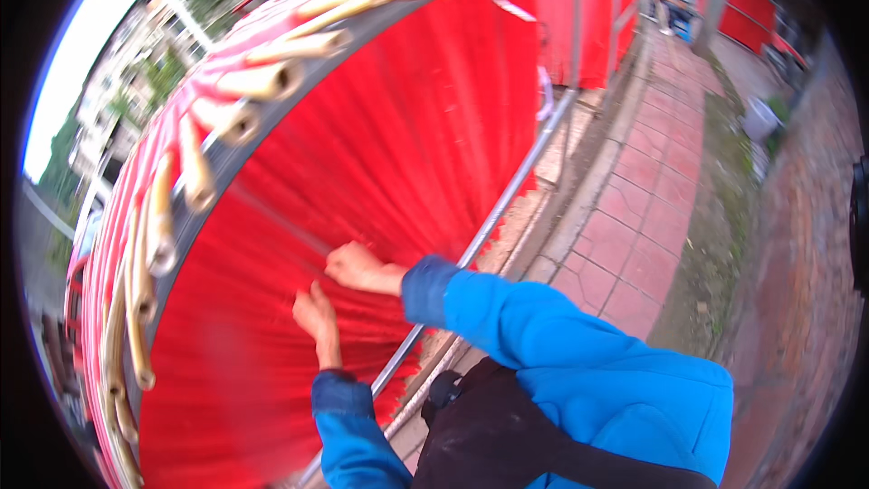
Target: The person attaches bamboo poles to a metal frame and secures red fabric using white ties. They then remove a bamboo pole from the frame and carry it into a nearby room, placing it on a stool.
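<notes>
A long row of red hanging sheets (416,118), in close vertical folds like cloth or paper, drops from bamboo poles (262,80) laid across a grey rail. Both of my hands are in front of the folds, near their lower middle. My right hand (355,266) is closed into a fist against the red. Slightly lower and to the left, my left hand (316,315) has its thumb up and its fingers curled in. Whatever the fingers of either hand hold is hidden. The two hands are close together but apart.
A slanting metal bar (516,183) runs under my forearms, along the sheets' lower edge. To the right lies a red-tiled path (638,208) beside a grassy strip and a brick wall (797,308). A person (672,2) sits at the far end. A pale bucket (760,118) stands near the wall.
</notes>
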